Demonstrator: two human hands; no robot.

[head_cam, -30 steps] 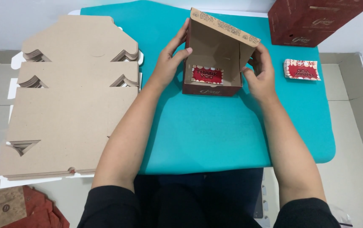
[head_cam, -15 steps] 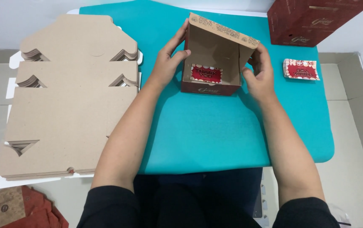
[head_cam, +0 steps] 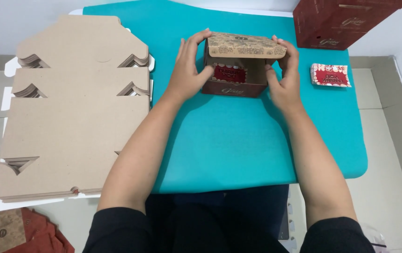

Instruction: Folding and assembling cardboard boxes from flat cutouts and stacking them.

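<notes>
Your left hand [head_cam: 188, 70] and right hand [head_cam: 283, 77] cover the side walls of the small box [head_cam: 236, 70] — its lowered lid hides most of the inside. The dark red carton [head_cam: 341, 21] runs off the top edge, and the folded red piece [head_cam: 18, 232] (bottom left corner) is cut off too.

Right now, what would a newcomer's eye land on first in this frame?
The small cardboard box at the far middle of the teal mat, its patterned lid tipped forward, gripped by the left hand and right hand on either side. Next, the tall stack of flat brown box blanks to the left, and the dark red carton at top right above a small stack of red cards.
</notes>
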